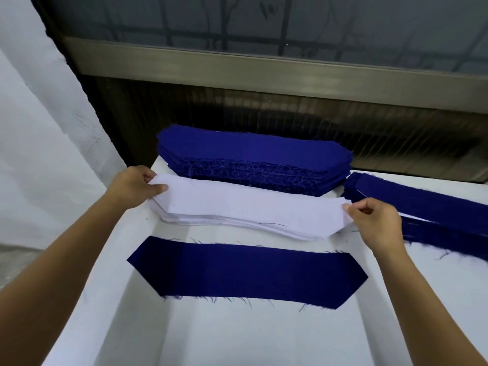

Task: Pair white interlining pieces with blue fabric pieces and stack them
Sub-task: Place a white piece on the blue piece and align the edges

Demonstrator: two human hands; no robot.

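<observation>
Both hands, left hand (134, 187) and right hand (375, 220), pinch opposite ends of the top white interlining piece (250, 207); a single blue fabric piece (245, 273) lies just nearer, on bare white table (237, 339).

On the bench (237, 339), the interlining stack (250, 207) lies between the rear fabric stack (253, 157) and 1 near fabric piece (245, 273).

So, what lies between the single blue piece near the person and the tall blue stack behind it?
In the head view, the white interlining stack, with both hands pinching the ends of its top sheet.
</observation>
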